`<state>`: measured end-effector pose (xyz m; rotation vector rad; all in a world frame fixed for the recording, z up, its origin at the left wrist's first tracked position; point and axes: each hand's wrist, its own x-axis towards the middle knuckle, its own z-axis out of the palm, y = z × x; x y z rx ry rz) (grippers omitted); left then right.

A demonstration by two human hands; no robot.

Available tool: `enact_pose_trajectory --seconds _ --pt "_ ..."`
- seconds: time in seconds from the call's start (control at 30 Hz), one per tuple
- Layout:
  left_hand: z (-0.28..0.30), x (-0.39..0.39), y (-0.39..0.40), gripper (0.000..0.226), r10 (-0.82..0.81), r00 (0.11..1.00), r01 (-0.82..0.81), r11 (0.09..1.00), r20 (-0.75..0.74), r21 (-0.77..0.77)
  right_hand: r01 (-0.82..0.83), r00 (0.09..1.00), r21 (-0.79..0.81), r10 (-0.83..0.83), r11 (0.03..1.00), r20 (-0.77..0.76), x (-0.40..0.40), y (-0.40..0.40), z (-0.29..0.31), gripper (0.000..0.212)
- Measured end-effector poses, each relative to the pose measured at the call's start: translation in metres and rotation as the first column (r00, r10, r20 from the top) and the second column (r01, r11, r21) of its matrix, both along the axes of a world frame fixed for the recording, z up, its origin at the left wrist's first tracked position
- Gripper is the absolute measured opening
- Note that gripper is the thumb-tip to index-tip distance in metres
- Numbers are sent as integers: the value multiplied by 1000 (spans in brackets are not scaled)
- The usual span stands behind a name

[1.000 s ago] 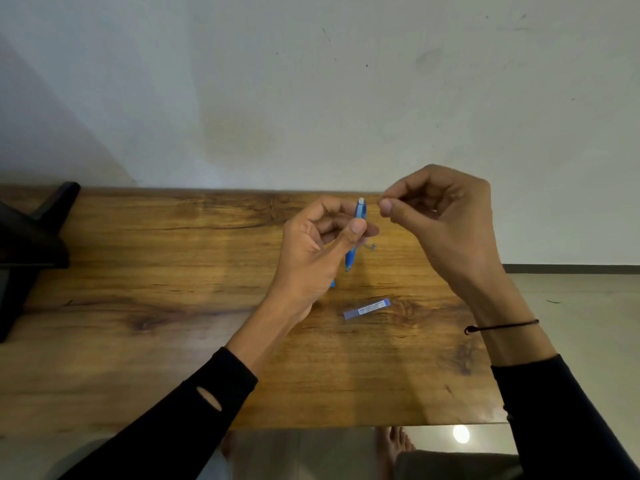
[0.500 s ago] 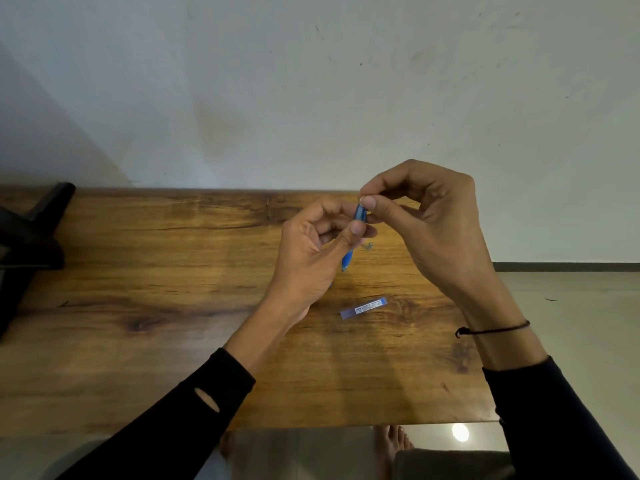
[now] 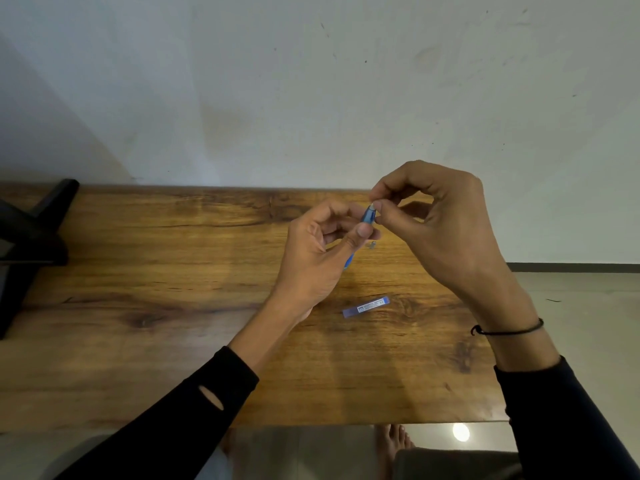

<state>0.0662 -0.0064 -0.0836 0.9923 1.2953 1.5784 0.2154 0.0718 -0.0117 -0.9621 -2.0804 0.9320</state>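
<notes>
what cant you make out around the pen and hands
Head view:
- Barrel of blue pen: hidden by the left hand.
- Pen's top end: covered by right hand fingertips.
- Grey bit on table: too small to identify.
- Blue case label: too small to read.
- Black object: cut by left edge.

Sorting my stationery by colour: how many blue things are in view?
2: a pencil in the left hand, its top pinched by the right hand; a case lying on the table.

Brown wood-grain bench (image 3: 173, 289) set against a pale, scuffed wall (image 3: 311, 98).
A slim translucent blue plastic lead case (image 3: 366, 306) lies flat on the bench's right half, with a tiny silvery metal piece (image 3: 372, 244) behind it. A black angular stand (image 3: 34, 237) sits at the left edge. Glossy pale floor (image 3: 571, 299) shows at the right.
</notes>
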Motion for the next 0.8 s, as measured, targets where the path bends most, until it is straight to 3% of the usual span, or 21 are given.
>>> enact_pose_trajectory --seconds 0.4,0.53,0.8 --pt "-4 0 2 15 62 993 -60 998 -97 23 19 986 70 -31 997 163 0 -3 8 10" --pt "-6 0 0 15 92 989 -90 996 -112 21 43 980 8 -44 999 196 -1 -2 8 10" --pt "-7 -1 -1 16 116 981 -114 993 -153 21 31 995 -169 -14 985 103 0 0 4 7"
